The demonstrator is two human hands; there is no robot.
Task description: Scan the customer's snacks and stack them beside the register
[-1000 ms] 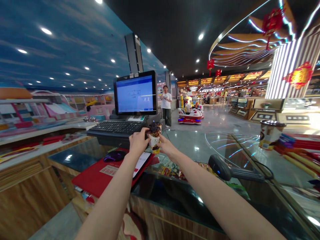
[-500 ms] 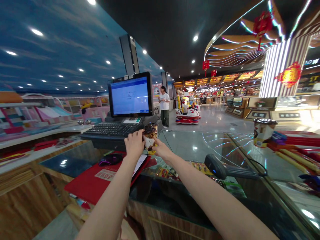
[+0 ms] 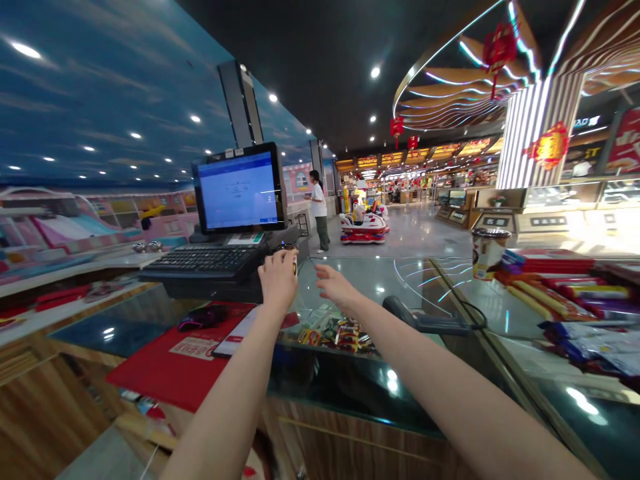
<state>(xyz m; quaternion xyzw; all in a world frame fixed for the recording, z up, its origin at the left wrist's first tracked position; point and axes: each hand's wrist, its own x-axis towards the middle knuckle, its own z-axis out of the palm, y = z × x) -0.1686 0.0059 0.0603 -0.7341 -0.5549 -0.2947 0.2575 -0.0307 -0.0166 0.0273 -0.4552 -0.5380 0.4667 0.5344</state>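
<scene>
Left hand [image 3: 277,281] clamped around a paper cup [image 3: 294,264]

The cup sits mostly hidden in that grip (only its rim and a sliver show). Right hand [image 3: 337,287] open, touching nothing, near it over the glass desk [image 3: 370,280], keyboard [image 3: 200,261] just left.

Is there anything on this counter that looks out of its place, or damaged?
One small thing: the barcode scanner lies on its side on the glass counter, not in a stand, so it looks casually put down. Nothing looks spilled or damaged.

Slender bare forearms [image 3: 233,393], bare left hand [image 3: 279,281], bare right hand [image 3: 336,285]
</scene>
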